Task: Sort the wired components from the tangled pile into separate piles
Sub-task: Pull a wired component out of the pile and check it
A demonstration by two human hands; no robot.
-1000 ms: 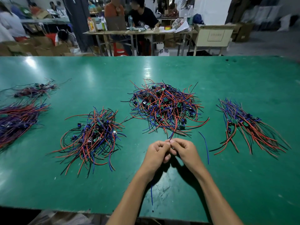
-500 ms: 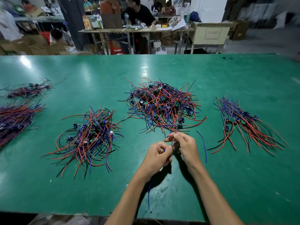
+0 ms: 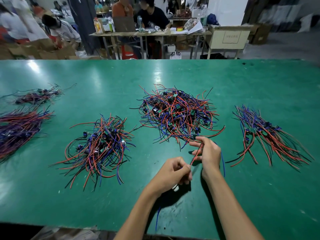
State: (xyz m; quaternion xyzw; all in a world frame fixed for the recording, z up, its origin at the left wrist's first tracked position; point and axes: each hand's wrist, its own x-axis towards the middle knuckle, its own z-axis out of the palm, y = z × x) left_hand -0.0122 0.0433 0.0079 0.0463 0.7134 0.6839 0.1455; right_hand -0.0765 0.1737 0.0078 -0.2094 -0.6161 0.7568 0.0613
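Broad green work table (image 3: 173, 71), scuffed and glossy, streaked with glare from overhead lights (image 3: 32, 65). Beyond its far edge, grey concrete floor (image 3: 285, 47). Long wooden bench on metal legs (image 3: 149, 34), cluttered with bottles (image 3: 98, 25), papers (image 3: 190, 29) and a roll of tape (image 3: 180, 29); people seated behind it. Cream cabinet with a printed label (image 3: 231, 36) just right of the bench. White panel (image 3: 227, 10) behind. Dark pillar (image 3: 83, 21) at left. Cardboard boxes (image 3: 43, 51) on the floor at far left, a person in a striped top (image 3: 64, 30) bent over them. More cartons (image 3: 261, 34) at right.
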